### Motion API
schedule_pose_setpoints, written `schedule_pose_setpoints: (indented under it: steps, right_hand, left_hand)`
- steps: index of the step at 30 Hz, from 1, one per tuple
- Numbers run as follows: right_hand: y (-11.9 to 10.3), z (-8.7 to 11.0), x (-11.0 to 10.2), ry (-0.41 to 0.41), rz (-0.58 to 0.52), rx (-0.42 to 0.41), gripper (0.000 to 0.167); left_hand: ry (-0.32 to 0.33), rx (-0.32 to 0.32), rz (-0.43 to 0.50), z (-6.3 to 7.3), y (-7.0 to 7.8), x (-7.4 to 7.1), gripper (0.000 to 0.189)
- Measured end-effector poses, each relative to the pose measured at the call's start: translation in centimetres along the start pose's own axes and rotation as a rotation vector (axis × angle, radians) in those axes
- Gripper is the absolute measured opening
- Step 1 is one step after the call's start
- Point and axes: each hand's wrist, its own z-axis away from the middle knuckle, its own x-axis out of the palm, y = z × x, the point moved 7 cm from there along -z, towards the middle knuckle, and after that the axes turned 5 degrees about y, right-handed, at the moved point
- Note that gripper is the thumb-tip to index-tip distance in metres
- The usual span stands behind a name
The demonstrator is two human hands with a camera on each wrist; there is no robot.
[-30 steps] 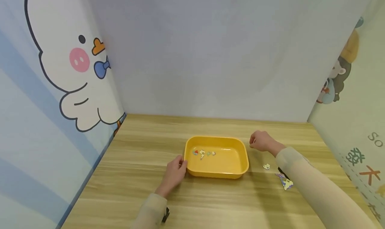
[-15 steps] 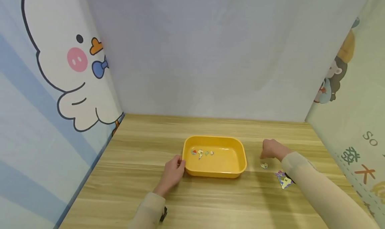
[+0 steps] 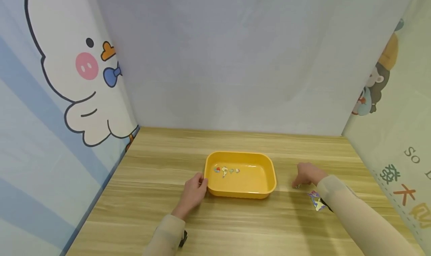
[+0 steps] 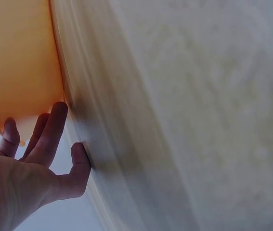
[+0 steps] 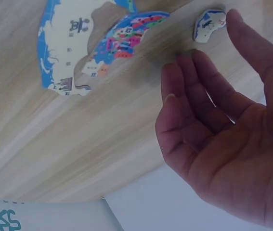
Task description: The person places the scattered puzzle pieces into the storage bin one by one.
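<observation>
My left hand (image 3: 194,192) holds the left end of a yellow plastic tray (image 3: 239,193). In the left wrist view, several fingertips touch the tray's outer wall (image 4: 23,57), and the thumb is partly out of frame by the rim. My right hand (image 3: 308,173) hovers over a small map puzzle piece (image 5: 208,25) that lies on the table. Its thumb tip is beside that piece, with a gap between thumb and fingers (image 5: 213,82). Larger map puzzle pieces lie near the right wrist: one cream with a blue edge (image 5: 71,38), one multicoloured (image 5: 122,41).
Several small pieces lie inside the tray, among them a red and grey one (image 3: 217,169) and a cream one (image 3: 224,171). A wood-grain table (image 3: 168,151) carries everything. A pale curtain (image 3: 229,61) hangs behind, with printed cloths at both sides.
My right hand has moved away from the tray's right side, toward the near right, and lowered over the small map puzzle piece. The left hand has stayed at the tray.
</observation>
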Motion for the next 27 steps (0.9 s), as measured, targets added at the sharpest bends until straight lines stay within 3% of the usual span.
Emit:
schedule_pose_setpoints:
  steps: [10, 27]
  right_hand:
    - [0.15, -0.12, 0.34, 0.015, -0.021, -0.020, 0.033]
    - [-0.08, 0.18, 0.14, 0.123, -0.008, -0.071, 0.039]
  left_hand:
    - [0.003, 0.010, 0.008, 0.03, 0.02, -0.11, 0.015]
    - [-0.006, 0.017, 0.027, 0.18, 0.09, -0.24, 0.014]
